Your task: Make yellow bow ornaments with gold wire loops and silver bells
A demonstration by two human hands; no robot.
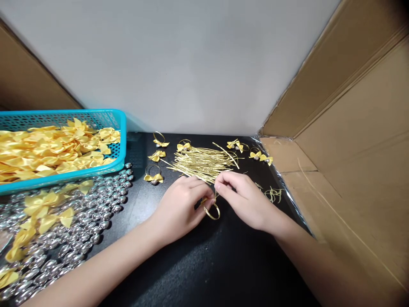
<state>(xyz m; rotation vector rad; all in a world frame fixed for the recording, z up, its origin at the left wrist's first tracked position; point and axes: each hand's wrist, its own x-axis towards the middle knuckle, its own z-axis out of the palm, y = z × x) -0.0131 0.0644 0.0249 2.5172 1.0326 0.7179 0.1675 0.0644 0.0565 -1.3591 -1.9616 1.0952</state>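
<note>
My left hand (pixel 182 204) and my right hand (pixel 244 197) meet over the black tabletop (pixel 198 264), both pinched on a gold wire tie bent into a small loop (pixel 212 211) that hangs between them. Just beyond my fingers lies a bundle of straight gold wire ties (pixel 204 162). Finished yellow bows on gold loops (pixel 154 177) lie around that bundle, at its left and at its far right (pixel 260 155).
A blue plastic basket (pixel 118 145) full of yellow satin bows stands at the left. In front of it lies a spread of silver beads (pixel 79 230) with loose yellow bows on top. A cardboard box (pixel 351 170) borders the right side, a white wall the back.
</note>
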